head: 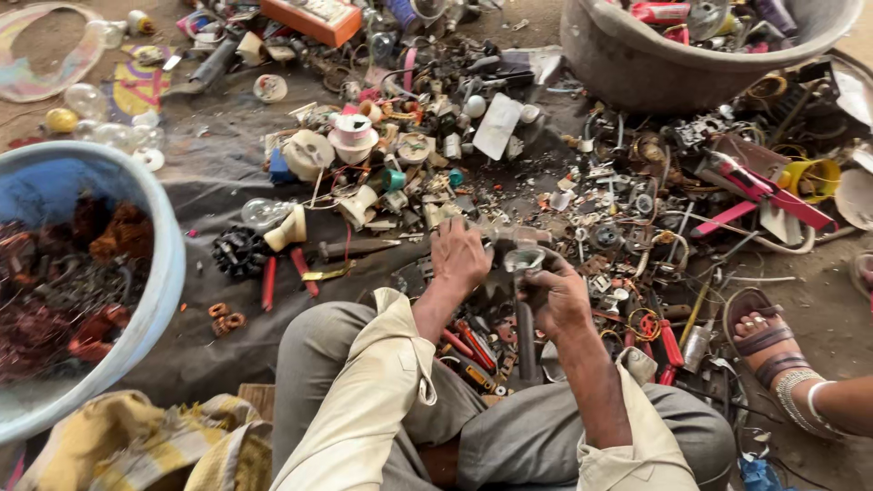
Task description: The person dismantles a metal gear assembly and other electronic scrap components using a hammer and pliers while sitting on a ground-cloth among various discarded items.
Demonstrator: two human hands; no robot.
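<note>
My left hand (457, 257) is closed around a small grey metal part whose tip sticks out to the right, just above my knees. My right hand (556, 295) grips a metal tool (525, 314) with a round shiny head and a dark handle that runs down toward my lap. The two hands are close together, almost touching, over a heap of scrap. My beige sleeves and grey trousers fill the bottom of the view.
Mixed scrap (427, 136) covers a dark cloth: bulbs, plastic holders, wires, red-handled tools (759, 191). A blue tub (150, 236) with copper wire stands left, a grey basin (637, 64) of parts at top right. Another person's sandalled foot (764, 341) rests at right.
</note>
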